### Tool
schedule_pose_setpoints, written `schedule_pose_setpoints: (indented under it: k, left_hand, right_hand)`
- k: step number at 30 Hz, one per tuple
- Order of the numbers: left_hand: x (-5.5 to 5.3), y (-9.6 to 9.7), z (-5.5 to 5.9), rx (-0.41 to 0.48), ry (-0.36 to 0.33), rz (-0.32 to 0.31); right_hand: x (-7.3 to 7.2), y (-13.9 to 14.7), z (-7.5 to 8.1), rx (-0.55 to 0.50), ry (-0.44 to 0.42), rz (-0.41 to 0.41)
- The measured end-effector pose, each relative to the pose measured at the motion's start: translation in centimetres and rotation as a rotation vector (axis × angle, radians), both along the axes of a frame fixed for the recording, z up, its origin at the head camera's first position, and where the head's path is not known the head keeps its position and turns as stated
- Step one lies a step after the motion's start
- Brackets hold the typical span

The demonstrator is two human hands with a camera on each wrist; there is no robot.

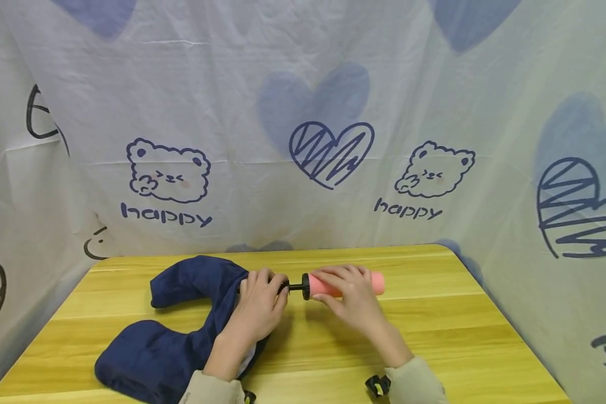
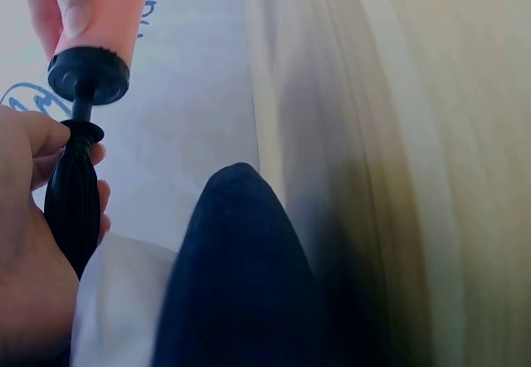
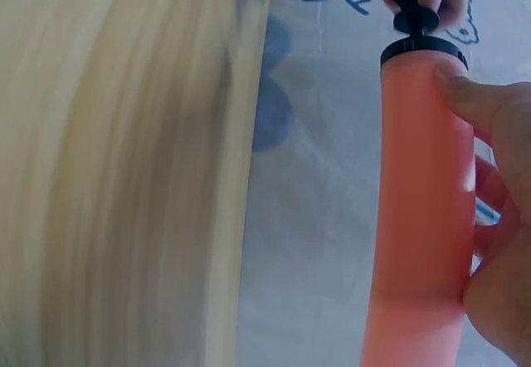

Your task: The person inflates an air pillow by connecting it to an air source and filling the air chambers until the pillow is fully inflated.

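Observation:
A hand pump with a pink barrel (image 3: 423, 184) and a black handle (image 2: 73, 205) lies across the space between both hands. My left hand (image 1: 260, 306) grips the black handle, fingers wrapped round it. The right hand (image 1: 350, 294) holds the pink barrel, thumb near its black end cap (image 2: 87, 75). A short length of black rod (image 1: 295, 287) shows between handle and cap. Under and beside the left hand is a navy U-shaped neck pillow (image 1: 151, 350), with a pale patch along its near right edge.
The yellow wood-grain table (image 1: 434, 336) spreads under everything. Behind it and at both sides hangs a white cloth (image 1: 242, 185) printed with hearts, bears and lettering. Black wrist devices (image 1: 377, 386) sit by the beige sleeves (image 1: 416, 382).

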State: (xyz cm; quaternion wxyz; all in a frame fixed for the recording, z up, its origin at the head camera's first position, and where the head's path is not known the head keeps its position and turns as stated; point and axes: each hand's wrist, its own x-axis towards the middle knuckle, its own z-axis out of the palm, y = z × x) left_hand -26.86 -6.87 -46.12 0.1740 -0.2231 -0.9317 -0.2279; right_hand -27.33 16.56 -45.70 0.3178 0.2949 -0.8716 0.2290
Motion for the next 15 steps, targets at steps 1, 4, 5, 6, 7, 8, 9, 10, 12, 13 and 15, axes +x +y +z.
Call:
schedule_pose_setpoints:
  k: [1,4,5,6,7,8,9,10,12,13,15]
  left_hand:
    - [0.0,-0.1,0.0,0.004,-0.002,0.000]
    - [-0.1,-0.4,0.1,0.010,-0.004,0.004]
    - [-0.1,-0.5,0.1,0.012,-0.005,0.007]
    - [-0.2,-0.6,0.2,0.012,-0.005,0.011]
    - [-0.2,-0.7,0.2,0.012,-0.007,0.016]
    - [-0.2,-0.9,0.2,0.011,-0.008,0.021]
    - [-0.2,-1.0,0.3,0.014,-0.013,0.025]
    - [-0.3,-1.2,0.3,0.012,-0.013,0.029]
    - [-0.3,-1.6,0.4,0.015,-0.017,0.037]
    - [-0.3,-1.7,0.5,0.020,-0.019,0.039]
    - [-0.3,-2.1,0.6,0.027,-0.018,0.046]
  right_hand:
    - [-0.1,0.2,0.0,-0.002,-0.005,0.001]
    - [-0.2,0.9,0.2,-0.012,-0.024,0.001]
    - [-0.2,1.1,0.2,-0.015,-0.031,0.000]
    - [-0.3,1.4,0.2,-0.017,-0.041,-0.003]
    - [-0.4,1.6,0.2,-0.018,-0.051,-0.006]
    - [-0.4,1.9,0.3,-0.020,-0.062,-0.010]
    - [-0.5,2.2,0.3,-0.022,-0.070,-0.013]
    - [-0.6,2.5,0.3,-0.024,-0.080,-0.015]
    - [-0.7,3.1,0.4,-0.029,-0.097,-0.021]
    - [-0.8,3.4,0.4,-0.032,-0.100,-0.022]
    - [-0.9,4.0,0.5,-0.038,-0.100,-0.026]
